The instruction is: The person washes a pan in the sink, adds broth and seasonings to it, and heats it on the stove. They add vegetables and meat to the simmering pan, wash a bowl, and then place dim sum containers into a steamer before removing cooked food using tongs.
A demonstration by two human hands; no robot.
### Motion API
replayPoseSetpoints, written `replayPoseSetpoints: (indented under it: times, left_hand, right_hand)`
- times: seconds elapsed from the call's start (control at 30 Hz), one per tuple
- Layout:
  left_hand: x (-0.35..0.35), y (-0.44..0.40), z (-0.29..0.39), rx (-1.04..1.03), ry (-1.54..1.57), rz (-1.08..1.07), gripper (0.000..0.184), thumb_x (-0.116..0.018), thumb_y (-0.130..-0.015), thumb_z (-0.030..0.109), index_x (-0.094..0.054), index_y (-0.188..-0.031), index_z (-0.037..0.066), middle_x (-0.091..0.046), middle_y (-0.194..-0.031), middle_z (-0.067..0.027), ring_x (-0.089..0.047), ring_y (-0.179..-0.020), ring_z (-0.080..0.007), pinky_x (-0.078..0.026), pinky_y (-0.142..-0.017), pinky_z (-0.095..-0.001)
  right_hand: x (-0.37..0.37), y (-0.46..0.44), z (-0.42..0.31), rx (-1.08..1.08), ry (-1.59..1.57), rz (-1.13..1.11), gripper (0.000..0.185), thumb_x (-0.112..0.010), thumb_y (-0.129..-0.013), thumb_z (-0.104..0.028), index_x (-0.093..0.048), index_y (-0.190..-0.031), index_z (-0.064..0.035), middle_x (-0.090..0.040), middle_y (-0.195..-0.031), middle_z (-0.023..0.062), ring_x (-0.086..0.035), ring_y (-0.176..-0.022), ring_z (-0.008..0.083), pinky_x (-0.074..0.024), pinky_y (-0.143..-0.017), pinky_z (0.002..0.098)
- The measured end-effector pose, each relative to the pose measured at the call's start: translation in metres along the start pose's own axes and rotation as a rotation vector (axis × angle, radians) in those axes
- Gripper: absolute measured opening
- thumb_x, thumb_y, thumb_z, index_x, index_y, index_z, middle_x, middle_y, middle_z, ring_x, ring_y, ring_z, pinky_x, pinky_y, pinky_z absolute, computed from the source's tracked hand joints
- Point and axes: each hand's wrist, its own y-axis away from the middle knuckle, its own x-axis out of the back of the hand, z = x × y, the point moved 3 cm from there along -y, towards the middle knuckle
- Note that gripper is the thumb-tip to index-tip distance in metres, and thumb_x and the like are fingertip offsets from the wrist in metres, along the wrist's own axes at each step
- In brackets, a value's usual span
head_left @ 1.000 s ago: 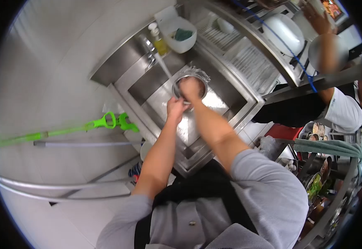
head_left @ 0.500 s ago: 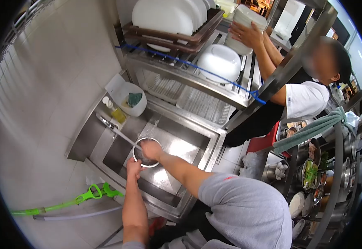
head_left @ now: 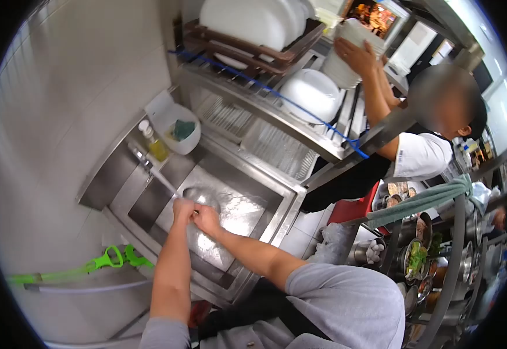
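Note:
Over the sink [head_left: 253, 235], a round metal bowl [head_left: 204, 196] is tilted under the running tap [head_left: 140, 156], partly hidden and blurred by water. My left hand [head_left: 183, 210] closes on its near edge, beside the water stream. My right hand [head_left: 208, 220] is closed on the same edge, right against the left. The fingers' far sides are hidden. Water splashes across the sink's bottom.
A soap bottle [head_left: 156, 146] and a white container [head_left: 185, 139] with a green sponge stand behind the tap. Above is a metal rack [head_left: 265, 96] with plates and a white bowl [head_left: 310, 96]. At right, a co-worker's hand [head_left: 358, 57] holds stacked dishes.
My right hand has come out of the bowl to its near edge, beside my left hand. The bowl has tilted. The co-worker's stacked dishes have turned slightly.

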Motion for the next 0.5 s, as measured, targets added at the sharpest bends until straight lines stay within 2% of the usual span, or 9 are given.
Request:
replayPoseSetpoints:
  times: [0.03,0.1,0.17,0.2,0.23,0.3,0.37,0.43,0.5]
  left_hand:
    - [0.007,-0.034,-0.029,-0.213,-0.295,0.217,0.027,-0.059,-0.081,0.008,-0.061,-0.102,-0.009,-0.068,-0.092,-0.0251,-0.071,-0.071,-0.037,-0.054,-0.046,-0.052]
    - [0.061,0.075,0.102,0.148,-0.023,-0.161,0.03,-0.062,-0.078,0.01,-0.062,-0.1,-0.01,-0.067,-0.091,-0.029,-0.071,-0.07,-0.0368,-0.052,-0.047,-0.0523]
    - [0.052,0.033,0.036,0.02,0.005,-0.015,0.028,-0.064,-0.074,0.007,-0.064,-0.097,-0.009,-0.067,-0.091,-0.0296,-0.071,-0.073,-0.0367,-0.055,-0.051,-0.0518]
    - [0.036,0.044,0.035,0.039,-0.056,0.017,0.026,-0.063,-0.076,0.006,-0.064,-0.097,-0.009,-0.066,-0.091,-0.0288,-0.071,-0.073,-0.0362,-0.057,-0.053,-0.0499]
    - [0.017,0.063,0.051,0.105,-0.144,0.005,0.024,-0.062,-0.077,0.004,-0.063,-0.097,-0.009,-0.066,-0.091,-0.028,-0.07,-0.072,-0.0356,-0.059,-0.055,-0.0479]
    - [0.026,0.069,0.069,0.184,-0.239,-0.05,0.021,-0.059,-0.08,0.001,-0.063,-0.098,-0.009,-0.066,-0.092,-0.0264,-0.07,-0.07,-0.0344,-0.063,-0.059,-0.044]
    - [0.064,0.07,0.059,0.205,-0.184,-0.101,0.022,-0.058,-0.08,-0.001,-0.062,-0.099,-0.01,-0.065,-0.095,-0.0257,-0.069,-0.068,-0.0348,-0.063,-0.059,-0.0444]
    - [0.069,0.074,0.045,0.192,-0.116,-0.154,0.023,-0.057,-0.08,-0.003,-0.06,-0.1,-0.011,-0.065,-0.098,-0.0249,-0.068,-0.067,-0.0351,-0.063,-0.06,-0.0447]
    - [0.04,0.087,0.02,0.172,0.158,-0.065,0.027,-0.056,-0.078,-0.008,-0.059,-0.104,-0.011,-0.063,-0.103,-0.0249,-0.069,-0.068,-0.0373,-0.063,-0.059,-0.0459]
  right_hand:
    - [-0.007,0.01,-0.006,0.015,-0.06,0.068,0.024,-0.066,-0.085,-0.031,-0.071,-0.091,-0.0088,-0.066,-0.08,0.0193,-0.063,-0.077,0.0405,-0.0508,-0.07,0.0486]
    - [0.013,0.013,0.028,0.538,0.129,-0.115,0.017,-0.063,-0.084,-0.026,-0.07,-0.079,-0.0112,-0.065,-0.075,0.0151,-0.064,-0.07,0.0361,-0.0527,-0.068,0.0466]
    - [0.014,-0.009,0.024,0.401,0.491,-0.418,0.021,-0.062,-0.086,-0.028,-0.071,-0.081,-0.0106,-0.068,-0.083,0.0148,-0.066,-0.079,0.0318,-0.0534,-0.073,0.0433]
    - [0.01,-0.017,0.01,0.098,0.338,-0.312,0.021,-0.063,-0.087,-0.029,-0.072,-0.084,-0.0095,-0.067,-0.086,0.0152,-0.066,-0.083,0.0311,-0.0531,-0.075,0.0422]
    - [-0.004,-0.011,0.0,0.107,0.316,-0.35,0.021,-0.063,-0.087,-0.029,-0.072,-0.084,-0.0095,-0.067,-0.086,0.0152,-0.066,-0.083,0.0311,-0.0531,-0.075,0.0422]
    - [-0.01,0.006,-0.016,0.155,0.093,0.056,0.02,-0.064,-0.088,-0.028,-0.072,-0.086,-0.0097,-0.067,-0.088,0.0156,-0.066,-0.081,0.0329,-0.0527,-0.072,0.0439]
    - [0.018,0.025,-0.01,0.399,0.006,-0.281,0.029,-0.065,-0.089,-0.03,-0.07,-0.085,-0.0025,-0.068,-0.087,0.0184,-0.066,-0.085,0.0353,-0.052,-0.075,0.0446]
    - [0.025,-0.004,0.016,0.29,0.046,-0.663,0.027,-0.063,-0.09,-0.033,-0.072,-0.088,-0.0077,-0.068,-0.086,0.0155,-0.066,-0.08,0.036,-0.0523,-0.074,0.044]
    - [0.021,-0.051,0.01,0.183,0.541,-0.701,0.037,-0.061,-0.089,-0.038,-0.072,-0.082,-0.0037,-0.067,-0.079,0.0164,-0.066,-0.078,0.0358,-0.0523,-0.075,0.0434]
